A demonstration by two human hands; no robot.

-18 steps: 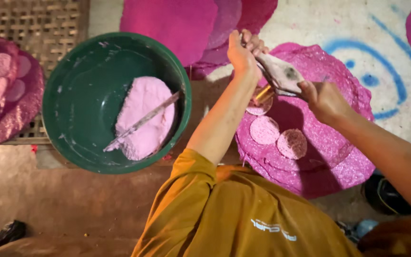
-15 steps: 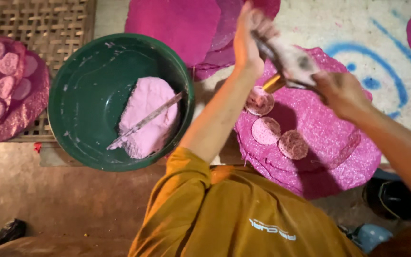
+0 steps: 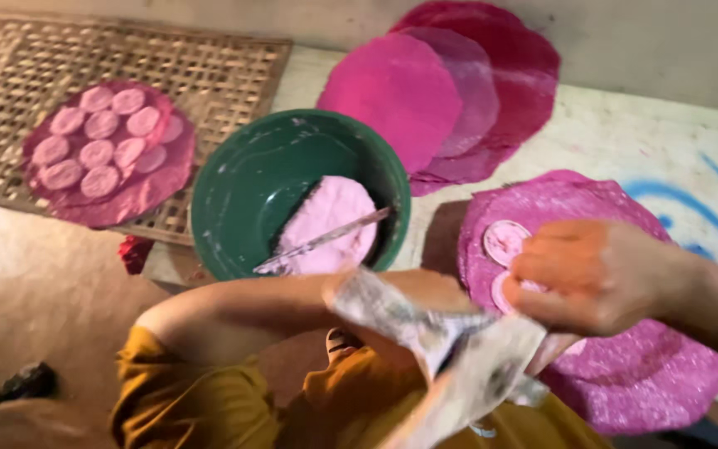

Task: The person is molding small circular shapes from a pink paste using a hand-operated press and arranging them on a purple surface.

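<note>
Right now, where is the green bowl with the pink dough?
In the head view the green bowl sits centre-left, between the woven mat with its disc-covered pink sheet and the stacked pink rounds.

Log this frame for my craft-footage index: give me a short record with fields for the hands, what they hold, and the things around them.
right hand: closed on a dough-smeared plastic sheet
left hand: hidden behind the sheet; forearm crosses the frame
green bowl: holds pink dough with a stick lying across it
pink mat under the right hand: bears a pressed disc
woven tray: carries a pink mat with a cluster of round discs
spare pink mats: stacked, overlapping, beyond the bowl
</note>
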